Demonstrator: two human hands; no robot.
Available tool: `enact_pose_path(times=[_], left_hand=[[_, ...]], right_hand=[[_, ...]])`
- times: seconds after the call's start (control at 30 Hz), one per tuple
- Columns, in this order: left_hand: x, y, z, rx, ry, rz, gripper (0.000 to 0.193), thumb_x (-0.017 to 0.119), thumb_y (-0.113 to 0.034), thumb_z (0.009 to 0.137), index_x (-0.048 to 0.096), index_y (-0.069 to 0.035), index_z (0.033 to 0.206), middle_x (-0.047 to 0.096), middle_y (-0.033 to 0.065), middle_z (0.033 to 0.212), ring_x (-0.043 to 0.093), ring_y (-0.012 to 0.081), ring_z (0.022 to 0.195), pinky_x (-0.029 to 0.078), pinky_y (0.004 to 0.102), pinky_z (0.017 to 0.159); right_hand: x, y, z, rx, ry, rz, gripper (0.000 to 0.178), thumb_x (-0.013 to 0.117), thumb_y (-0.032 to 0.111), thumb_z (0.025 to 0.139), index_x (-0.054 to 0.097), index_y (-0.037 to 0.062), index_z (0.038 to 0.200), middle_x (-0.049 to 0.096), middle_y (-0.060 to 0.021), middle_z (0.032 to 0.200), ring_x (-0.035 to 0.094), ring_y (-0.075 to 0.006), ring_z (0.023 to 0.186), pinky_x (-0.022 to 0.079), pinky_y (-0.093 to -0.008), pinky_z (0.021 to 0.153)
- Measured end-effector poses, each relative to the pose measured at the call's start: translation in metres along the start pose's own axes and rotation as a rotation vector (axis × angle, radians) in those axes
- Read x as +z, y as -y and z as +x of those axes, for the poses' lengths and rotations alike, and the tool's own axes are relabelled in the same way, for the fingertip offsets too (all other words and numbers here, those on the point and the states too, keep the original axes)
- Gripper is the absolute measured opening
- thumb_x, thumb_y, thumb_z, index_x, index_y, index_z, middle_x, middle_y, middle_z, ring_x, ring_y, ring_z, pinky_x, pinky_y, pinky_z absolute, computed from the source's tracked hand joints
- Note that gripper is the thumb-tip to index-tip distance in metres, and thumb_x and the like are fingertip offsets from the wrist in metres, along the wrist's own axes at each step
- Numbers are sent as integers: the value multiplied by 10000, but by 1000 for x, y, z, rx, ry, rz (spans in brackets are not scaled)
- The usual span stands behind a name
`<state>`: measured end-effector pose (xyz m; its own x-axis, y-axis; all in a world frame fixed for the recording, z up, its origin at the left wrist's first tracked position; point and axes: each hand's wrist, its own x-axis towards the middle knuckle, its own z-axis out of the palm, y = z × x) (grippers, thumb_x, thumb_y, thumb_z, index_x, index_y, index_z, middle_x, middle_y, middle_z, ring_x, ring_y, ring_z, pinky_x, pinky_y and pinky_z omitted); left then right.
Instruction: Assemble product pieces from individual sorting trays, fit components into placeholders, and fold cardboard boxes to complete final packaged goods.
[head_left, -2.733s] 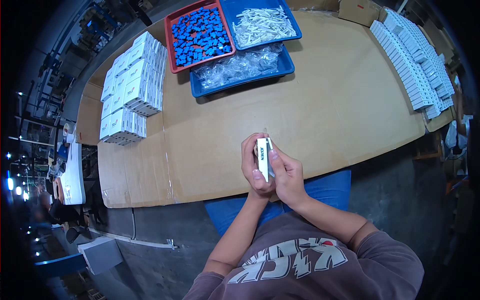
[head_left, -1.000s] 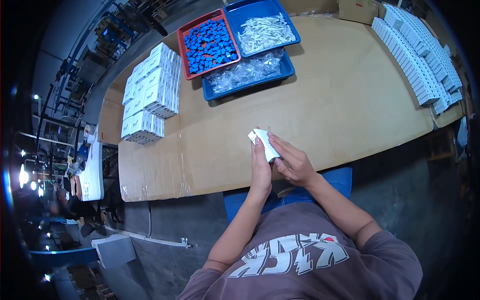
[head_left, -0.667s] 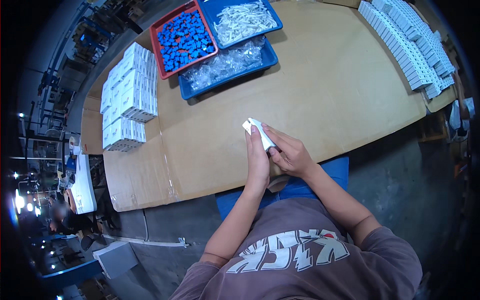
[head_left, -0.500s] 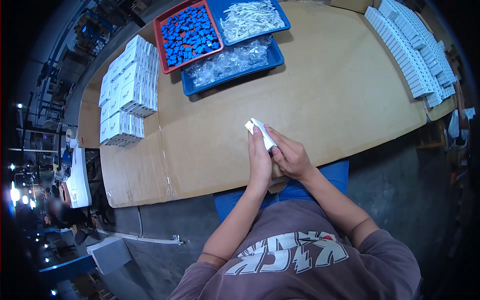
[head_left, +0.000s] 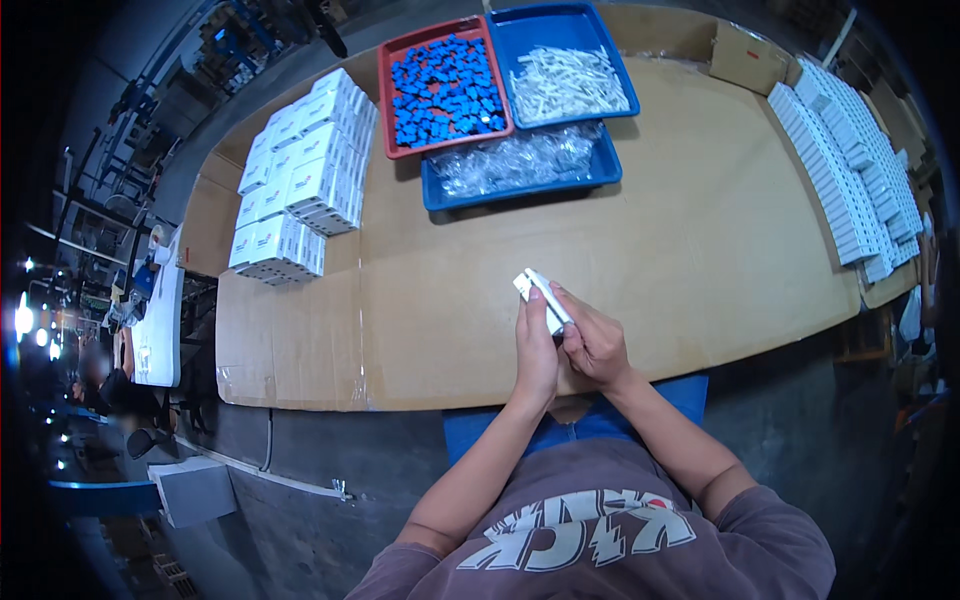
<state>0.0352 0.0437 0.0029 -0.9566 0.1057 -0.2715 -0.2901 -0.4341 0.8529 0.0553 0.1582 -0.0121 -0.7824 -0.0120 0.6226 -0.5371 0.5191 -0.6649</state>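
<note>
A small white box (head_left: 553, 313) is held between my two hands above the near side of the table, its far end sticking out past my fingers. That end shows two white parts standing slightly apart, like a raised flap. My left hand (head_left: 537, 350) is closed on the box's left side, thumb on its face. From the right, my right hand (head_left: 599, 346) wraps its fingers round the other side, its thumb near the lower end. My palms hide much of the box.
Stacked white boxes (head_left: 300, 170) stand at the left, with more rows (head_left: 840, 160) at the far right. Toward the back sit a red tray (head_left: 388, 100) of blue pieces, a blue tray (head_left: 540, 25) of white sticks and another blue tray (head_left: 435, 200) of clear plastic. Cardboard (head_left: 450, 330) covers the table.
The whole view has shifted, so the trays and left stack appear farther right. Both hands keep the same hold on the white box, with little change in their pose.
</note>
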Motion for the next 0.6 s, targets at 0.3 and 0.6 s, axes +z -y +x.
enact_pose_path(times=[0.3,0.6], left_hand=[[-28,-33,10,381,270,277,1081,716,-379,917,18,-95,1691,409,213,1575,459,292,1426,394,422,1179],[-41,-1,16,455,367,276,978,640,-472,978,99,-60,1681,304,194,1674,348,357,1525,282,434,1253]], right_hand=[[-11,12,26,868,165,594,562,426,465,1127,595,-1,1394,628,-116,1285,626,-197,1123,529,-351,977],[-3,20,23,811,142,677,504,718,196,1011,551,-10,1439,643,-130,1336,642,-203,1202,548,-350,982]])
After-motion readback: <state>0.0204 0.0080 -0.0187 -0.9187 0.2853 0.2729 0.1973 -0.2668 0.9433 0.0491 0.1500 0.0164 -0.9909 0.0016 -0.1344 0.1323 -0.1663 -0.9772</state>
